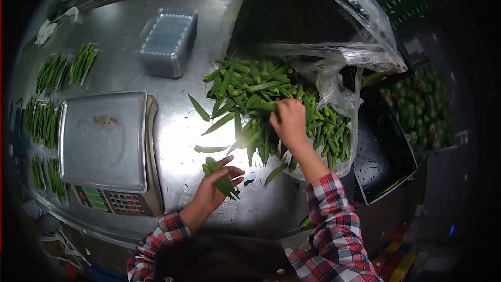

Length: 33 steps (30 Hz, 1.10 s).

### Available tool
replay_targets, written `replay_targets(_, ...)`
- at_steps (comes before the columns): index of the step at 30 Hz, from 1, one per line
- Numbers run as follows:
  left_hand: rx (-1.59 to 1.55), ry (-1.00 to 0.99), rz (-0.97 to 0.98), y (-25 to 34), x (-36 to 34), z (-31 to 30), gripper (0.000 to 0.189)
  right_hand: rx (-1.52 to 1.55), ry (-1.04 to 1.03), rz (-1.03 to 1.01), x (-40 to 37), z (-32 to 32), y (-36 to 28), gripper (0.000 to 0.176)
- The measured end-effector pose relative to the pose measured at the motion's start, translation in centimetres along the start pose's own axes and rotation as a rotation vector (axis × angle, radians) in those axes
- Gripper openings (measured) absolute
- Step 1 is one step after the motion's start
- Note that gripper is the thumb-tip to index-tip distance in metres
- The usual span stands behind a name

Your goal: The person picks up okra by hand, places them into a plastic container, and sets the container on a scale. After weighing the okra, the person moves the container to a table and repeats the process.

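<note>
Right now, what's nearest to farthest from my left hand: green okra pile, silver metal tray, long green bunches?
From your left hand:
1. Green okra pile: ahead, slightly right.
2. Silver metal scale tray: left.
3. Long green bunches: far left, past the tray.

Left hand (215, 185): holds okra pods (222, 178) near the table's (182, 102) front edge
Right hand (289, 120): at the okra pile (261, 86)
Scale (104, 141): toward the table's left edge

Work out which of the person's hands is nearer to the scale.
Left. The left hand, holding okra pods, is to the right of the scale; the right hand is farther right, at the okra pile.
</note>
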State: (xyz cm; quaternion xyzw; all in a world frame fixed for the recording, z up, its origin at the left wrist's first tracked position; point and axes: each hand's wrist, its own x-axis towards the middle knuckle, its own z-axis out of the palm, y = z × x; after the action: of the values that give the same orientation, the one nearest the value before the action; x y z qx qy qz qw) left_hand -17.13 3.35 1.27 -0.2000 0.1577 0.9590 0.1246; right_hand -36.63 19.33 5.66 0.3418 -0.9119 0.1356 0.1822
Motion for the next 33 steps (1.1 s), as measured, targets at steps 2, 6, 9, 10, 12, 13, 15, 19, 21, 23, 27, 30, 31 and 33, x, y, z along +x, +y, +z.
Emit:
replay_targets(2, -0.007, -0.019, 0.015, 0.1, 0.5, 0.2, 0.043, 0.205, 0.152, 0.104, -0.8, -1.7, 0.5, 0.023)
replay_targets(6, 0.093, -0.086, 0.111, -0.4, 1.8, 1.4, 0.045, 0.598, -0.042, 0.414, -2.8, -4.7, -2.3, 0.023)
replay_targets(9, -0.101, -0.046, -0.018, -1.2, 2.0, 1.4, 0.046, 0.554, -0.222, 0.056, -5.1, -3.9, -6.2, 0.025)
replay_targets(10, -0.111, -0.05, -0.036, -0.9, 1.7, 1.9, 0.044, 0.702, -0.363, 0.146, -4.9, -4.1, -7.0, 0.019)
replay_targets(12, -0.117, 0.001, -0.045, -0.7, 1.6, 1.1, 0.042, 0.493, -0.237, 0.117, -3.8, -2.4, -4.6, 0.021)
replay_targets(13, -0.119, 0.026, -0.054, -0.6, 1.3, 0.6, 0.04, 0.388, -0.174, 0.107, -3.2, -1.4, -3.0, 0.023)
replay_targets(15, -0.1, 0.067, -0.032, -0.4, 0.9, -0.2, 0.041, -0.1, -0.148, -0.049, -1.7, -0.3, -0.5, 0.031)
replay_targets(19, -0.059, 0.027, 0.025, 0.0, 1.0, -1.4, 0.043, -0.113, -0.173, -0.254, -1.7, 0.6, 2.9, 0.032)
replay_targets(21, -0.032, 0.015, 0.064, 0.0, 1.2, -1.6, 0.046, 0.002, -0.102, -0.148, -1.7, -1.1, 1.7, 0.03)
replay_targets(23, -0.068, -0.028, 0.063, -0.1, 1.6, -0.8, 0.046, 0.191, -0.303, -0.035, -2.7, -1.4, -0.5, 0.027)
replay_targets(27, -0.172, -0.118, -0.029, -0.2, 2.8, -0.1, 0.048, 0.439, -0.482, 0.036, -2.0, -2.1, -4.6, 0.033)
replay_targets(30, -0.166, -0.086, -0.043, -0.2, 3.3, -1.0, 0.05, -0.027, -0.285, -0.045, 0.9, 1.2, -1.6, 0.053)
replay_targets(31, -0.154, -0.091, -0.043, 0.1, 3.2, -1.2, 0.051, -0.097, -0.281, -0.057, 0.9, 3.2, -0.4, 0.057)
replay_targets(33, -0.141, -0.08, -0.033, 0.6, 3.0, -1.4, 0.054, -0.324, -0.246, -0.18, 0.9, 5.5, 0.4, 0.056)
